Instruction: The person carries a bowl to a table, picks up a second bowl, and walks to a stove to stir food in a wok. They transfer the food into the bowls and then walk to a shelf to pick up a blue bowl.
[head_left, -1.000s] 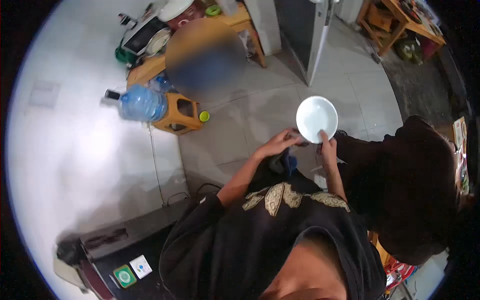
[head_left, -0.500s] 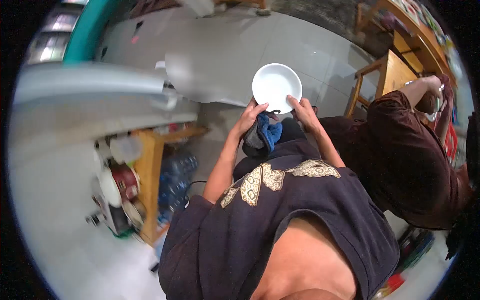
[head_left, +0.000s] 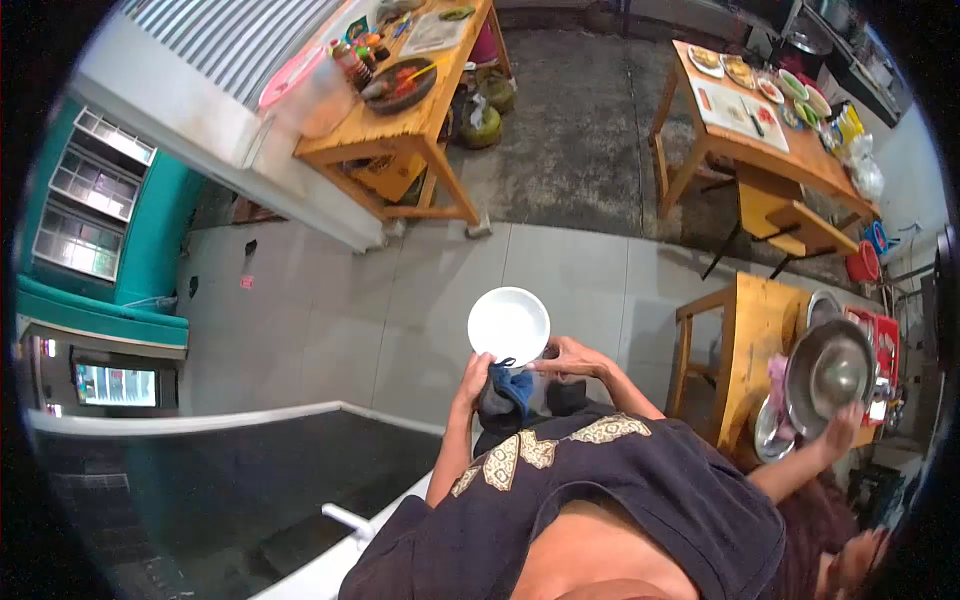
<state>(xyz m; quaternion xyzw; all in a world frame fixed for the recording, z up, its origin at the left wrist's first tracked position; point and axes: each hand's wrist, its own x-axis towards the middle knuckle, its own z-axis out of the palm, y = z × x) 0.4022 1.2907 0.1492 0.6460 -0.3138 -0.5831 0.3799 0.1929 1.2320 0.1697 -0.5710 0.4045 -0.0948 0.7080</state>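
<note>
A round white bowl (head_left: 509, 325) is held out in front of my body, its inside facing up toward me. My left hand (head_left: 475, 379) is closed on its near left edge, thumb at the rim. A blue and grey cloth (head_left: 511, 391) with a dark hanging loop hangs right beside that hand, below the bowl; whether the fingers also hold it, I cannot see. At the near right edge my right hand (head_left: 574, 358) grips the bowl, with its fingers partly hidden underneath.
At right, another person's hand (head_left: 840, 432) is by a large metal bowl (head_left: 830, 372) above a wooden table (head_left: 745, 340). Farther back, one table (head_left: 690, 160) bears a cutting board and plates, another (head_left: 420, 120) a mortar. A dark glass door (head_left: 250, 490) stands at left.
My view has turned and lifted, bringing the tables and door into sight. Both hands still hold the bowl, my right hand lower on its edge. The other person now has a large metal bowl.
</note>
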